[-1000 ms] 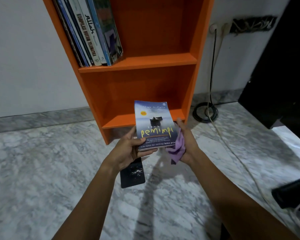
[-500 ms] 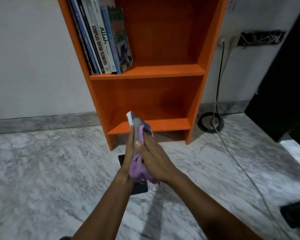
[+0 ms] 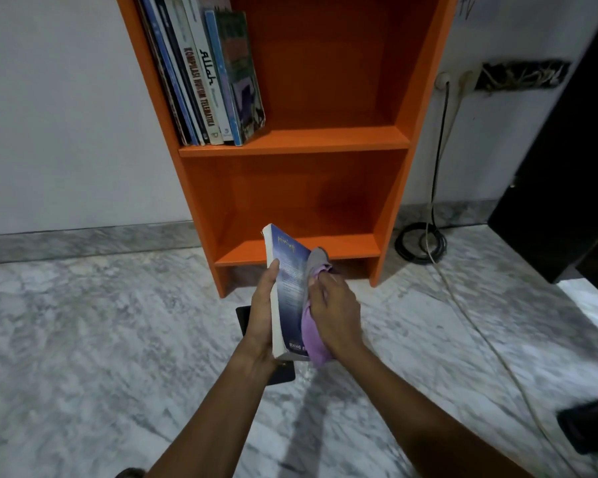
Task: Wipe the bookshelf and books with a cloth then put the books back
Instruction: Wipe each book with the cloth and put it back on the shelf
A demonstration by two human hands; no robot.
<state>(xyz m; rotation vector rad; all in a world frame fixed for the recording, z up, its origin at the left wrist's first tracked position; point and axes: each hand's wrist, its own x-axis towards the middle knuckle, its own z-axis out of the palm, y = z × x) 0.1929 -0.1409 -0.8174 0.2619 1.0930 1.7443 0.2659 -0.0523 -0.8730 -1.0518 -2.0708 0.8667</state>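
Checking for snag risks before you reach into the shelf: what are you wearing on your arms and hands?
Nothing shows on either one. The left hand and right hand are bare, with no gloves, rings or watch visible, and both forearms are uncovered down to the frame's bottom edge; no sleeve appears.

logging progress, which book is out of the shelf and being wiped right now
The blue paperback, held by the left hand while the right hand presses the purple cloth on its cover. The other books stand on the upper shelf.

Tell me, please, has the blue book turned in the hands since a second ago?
Yes. The blue book faced the camera before; now it stands edge-on, cover turned right, in front of the orange bookshelf.
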